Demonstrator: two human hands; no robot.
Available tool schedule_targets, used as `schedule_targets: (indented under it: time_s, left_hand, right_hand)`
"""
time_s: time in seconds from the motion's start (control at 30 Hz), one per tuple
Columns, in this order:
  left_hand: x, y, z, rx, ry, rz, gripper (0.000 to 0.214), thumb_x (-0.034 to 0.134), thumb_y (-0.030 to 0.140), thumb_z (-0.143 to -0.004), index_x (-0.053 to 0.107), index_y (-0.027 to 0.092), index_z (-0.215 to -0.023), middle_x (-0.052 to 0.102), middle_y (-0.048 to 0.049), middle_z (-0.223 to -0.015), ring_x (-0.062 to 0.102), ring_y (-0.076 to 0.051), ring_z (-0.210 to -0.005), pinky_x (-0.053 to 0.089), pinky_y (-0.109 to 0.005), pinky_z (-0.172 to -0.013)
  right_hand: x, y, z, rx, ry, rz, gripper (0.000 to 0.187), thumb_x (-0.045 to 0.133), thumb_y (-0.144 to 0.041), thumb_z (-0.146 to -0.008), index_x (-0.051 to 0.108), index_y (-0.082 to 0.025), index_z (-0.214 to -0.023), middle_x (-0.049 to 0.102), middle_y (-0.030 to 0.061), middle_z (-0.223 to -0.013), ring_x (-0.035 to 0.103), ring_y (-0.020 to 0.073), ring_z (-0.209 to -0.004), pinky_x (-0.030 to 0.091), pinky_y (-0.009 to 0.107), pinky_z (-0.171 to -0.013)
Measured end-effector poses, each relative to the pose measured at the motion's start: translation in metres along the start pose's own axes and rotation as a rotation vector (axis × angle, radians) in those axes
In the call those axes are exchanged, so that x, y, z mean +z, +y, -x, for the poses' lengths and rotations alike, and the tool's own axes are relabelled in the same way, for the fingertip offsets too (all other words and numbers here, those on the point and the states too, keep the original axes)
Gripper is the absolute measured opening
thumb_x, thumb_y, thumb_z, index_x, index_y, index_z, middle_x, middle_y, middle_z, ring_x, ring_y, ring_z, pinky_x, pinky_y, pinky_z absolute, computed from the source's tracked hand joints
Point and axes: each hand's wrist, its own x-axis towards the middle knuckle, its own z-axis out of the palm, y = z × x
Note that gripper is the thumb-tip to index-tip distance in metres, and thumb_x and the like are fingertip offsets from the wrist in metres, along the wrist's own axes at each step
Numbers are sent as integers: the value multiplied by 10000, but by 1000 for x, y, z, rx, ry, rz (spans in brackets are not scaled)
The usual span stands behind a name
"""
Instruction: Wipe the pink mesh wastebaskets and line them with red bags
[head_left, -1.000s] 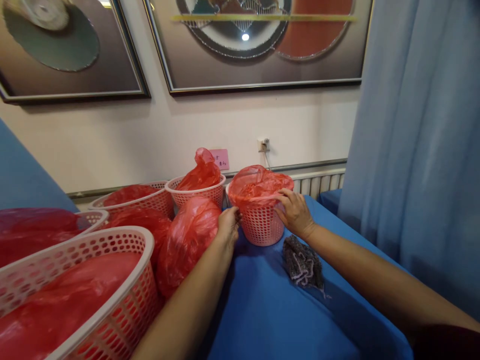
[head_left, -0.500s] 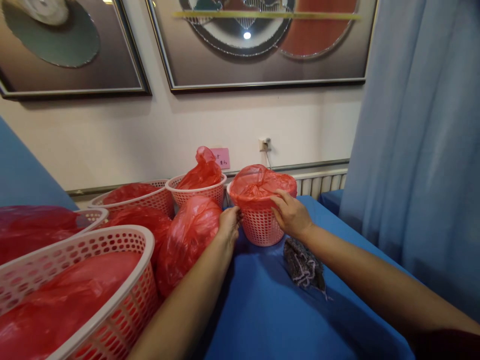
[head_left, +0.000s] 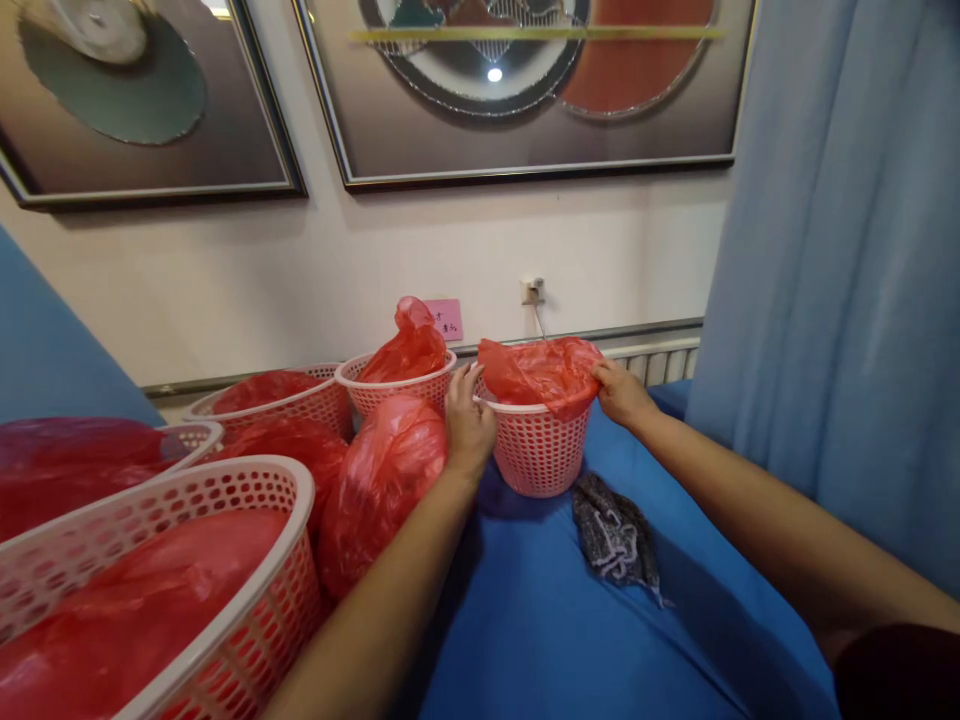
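A pink perforated plastic basket [head_left: 541,455] stands on the blue-covered surface with a thin red plastic bag [head_left: 544,372] in its mouth. At the basket's right side my right hand [head_left: 624,393] pinches the edge of the bag. My left hand [head_left: 470,425] is at the left rim, its fingers bent around the rim; part of that grip is hidden. Just in front of the basket lies a crumpled dark grey knitted cloth [head_left: 616,530] with pale edging. A filled red plastic bag [head_left: 390,480] bulges beside my left forearm.
To the left are several more baskets with red bags, among them a large near one [head_left: 296,490] and a round one [head_left: 360,390] at the back. A blue curtain [head_left: 832,250] hangs at right. Behind are a wall socket [head_left: 532,291], a pink note [head_left: 448,318] and a radiator [head_left: 664,361].
The bag's front edge has come up off the basket's outside, baring the white rim. My right hand moved right and up with the bag's edge; my left hand rose to the rim.
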Motion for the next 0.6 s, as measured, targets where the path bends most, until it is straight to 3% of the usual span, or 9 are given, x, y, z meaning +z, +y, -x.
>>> schedule_targets:
  time_s: [0.07,0.13,0.2,0.27,0.4,0.5,0.6]
  left_hand:
    - [4,13,-12,111,-70,-124,652,474,-49,-773,565,244,-1348,429,-106,-1554,418,-279,-1424,377,-502,-1150]
    - [8,24,-24,187,-183,-243,613,495,-39,-784,613,278,-1296,376,-76,-1600,348,-317,-1467,366,-559,-1133]
    - [6,30,-34,274,-299,-334,406,557,24,-813,700,265,-1106,469,-62,-1543,339,-345,-1462,350,-590,-1115]
    - [-1,29,-37,348,-376,-378,217,604,87,-832,709,240,-944,640,-75,-1350,453,-328,-1371,347,-565,-1102]
    - [-20,16,-15,366,-347,-453,115,588,146,-879,676,215,-908,728,-77,-967,620,-269,-1040,386,-485,-1032]
    - [-25,8,9,337,-325,-477,101,574,177,-902,671,204,-906,723,-84,-975,613,-276,-1004,422,-462,-960]
    - [-22,4,19,282,-246,-445,100,590,142,-871,666,197,-905,705,-108,-1138,586,-292,-1132,429,-463,-982]
  right_hand:
    - [1,7,0,-9,5,-20,349,432,-10,-818,701,-198,-936,682,74,-1108,630,207,-1037,500,321,-932]
    - [3,12,0,-14,13,-39,365,432,-11,-815,710,-198,-960,684,75,-1129,636,208,-1040,500,330,-947]
    - [5,18,1,-12,21,-58,370,441,-21,-814,718,-206,-974,692,67,-1125,645,205,-1038,504,332,-950]
    - [6,26,2,4,31,-76,359,459,-36,-812,729,-213,-969,704,61,-1104,656,202,-1025,514,331,-944]
    - [8,44,3,79,74,-98,344,482,-55,-798,747,-213,-950,729,62,-1081,676,202,-1010,531,346,-942]
    - [10,51,2,105,86,-112,344,484,-62,-797,756,-204,-954,737,65,-1075,685,197,-1018,532,346,-959]
    - [8,48,1,87,71,-111,371,490,-50,-781,754,-205,-991,731,65,-1092,689,198,-1026,532,349,-975]
